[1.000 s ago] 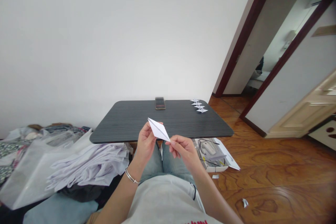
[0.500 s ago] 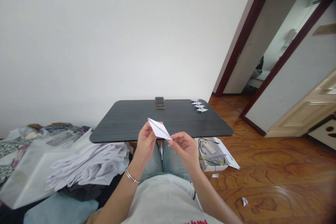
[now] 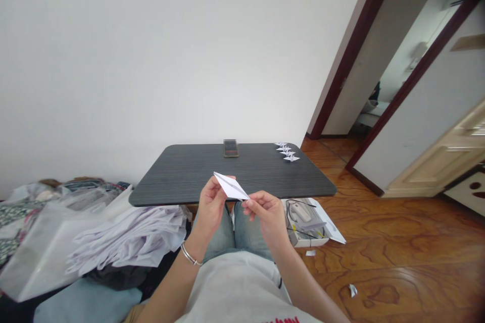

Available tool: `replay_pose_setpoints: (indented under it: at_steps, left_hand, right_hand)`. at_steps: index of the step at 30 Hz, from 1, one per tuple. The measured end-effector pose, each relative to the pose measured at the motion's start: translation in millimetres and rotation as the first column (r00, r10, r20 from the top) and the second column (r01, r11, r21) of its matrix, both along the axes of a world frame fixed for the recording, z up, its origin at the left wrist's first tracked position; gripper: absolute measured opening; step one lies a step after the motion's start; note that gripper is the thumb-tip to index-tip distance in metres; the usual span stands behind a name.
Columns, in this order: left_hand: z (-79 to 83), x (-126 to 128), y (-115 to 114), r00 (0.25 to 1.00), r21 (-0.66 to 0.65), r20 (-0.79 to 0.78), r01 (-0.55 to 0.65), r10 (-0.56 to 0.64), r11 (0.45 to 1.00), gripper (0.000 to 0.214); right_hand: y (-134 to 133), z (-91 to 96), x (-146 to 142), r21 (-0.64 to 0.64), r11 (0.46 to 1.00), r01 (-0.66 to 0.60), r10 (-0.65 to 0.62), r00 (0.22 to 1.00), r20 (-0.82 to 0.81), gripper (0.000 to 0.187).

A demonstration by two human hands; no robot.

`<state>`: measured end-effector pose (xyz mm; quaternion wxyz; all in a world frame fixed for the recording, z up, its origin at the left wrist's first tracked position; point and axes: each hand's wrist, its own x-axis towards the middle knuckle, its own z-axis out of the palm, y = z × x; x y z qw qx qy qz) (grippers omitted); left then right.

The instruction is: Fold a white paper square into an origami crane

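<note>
A white sheet of paper folded into a long diamond, the folded paper (image 3: 231,186), is held up over the near edge of the dark table (image 3: 182,171). My left hand (image 3: 212,202) grips it from the left side, fingers partly behind it. At its lower right point, my right hand (image 3: 265,212) pinches the tip between thumb and forefinger. Several folded white paper cranes (image 3: 291,158) stand in a row at the table's far right corner.
A small dark framed object (image 3: 231,148) stands at the table's back edge by the wall. Folded white cloth (image 3: 132,237) and other fabric lie at left. A box with cables (image 3: 308,222) sits on the wooden floor at right, with paper scraps (image 3: 352,290) nearby.
The folded paper has tilted slightly, its right tip a little higher. My right fingers have shifted slightly at that tip; my left hand keeps its hold.
</note>
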<state>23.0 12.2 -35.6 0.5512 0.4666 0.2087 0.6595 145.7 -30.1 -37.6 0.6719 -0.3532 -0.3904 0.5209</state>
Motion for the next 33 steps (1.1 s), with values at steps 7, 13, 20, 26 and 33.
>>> replay_pose_setpoints:
  at_steps: [7, 13, 20, 26, 33]
  left_hand:
    - [-0.6, -0.4, 0.6, 0.999, -0.011, -0.04, -0.012, 0.011, 1.0, 0.02]
    - [-3.2, -1.2, 2.7, 0.996, -0.014, -0.072, -0.051, 0.05, 0.999, 0.023]
    - [-5.7, -1.6, 3.8, 0.992, 0.025, -0.107, -0.065, 0.067, 0.998, 0.018]
    - [-5.3, -1.3, 3.7, 0.991, 0.013, -0.107, -0.077, 0.078, 0.997, 0.022]
    - [-5.8, -1.9, 4.6, 0.991, 0.037, -0.109, -0.074, 0.077, 0.997, 0.02]
  right_hand:
    - [1.3, 0.1, 1.6, 0.003, 1.0, 0.001, -0.001, 1.0, 0.023, 0.012]
    - [3.0, -1.2, 3.1, 0.033, 0.995, 0.094, -0.097, 0.99, 0.101, 0.013]
    - [4.9, -2.1, 3.1, 0.053, 0.991, 0.125, -0.131, 0.986, 0.108, 0.013]
    - [6.0, -2.8, 3.6, 0.011, 0.998, 0.068, -0.068, 0.996, 0.055, 0.015]
    - [8.1, -3.4, 5.3, -0.067, 0.99, -0.124, 0.118, 0.989, -0.09, 0.015]
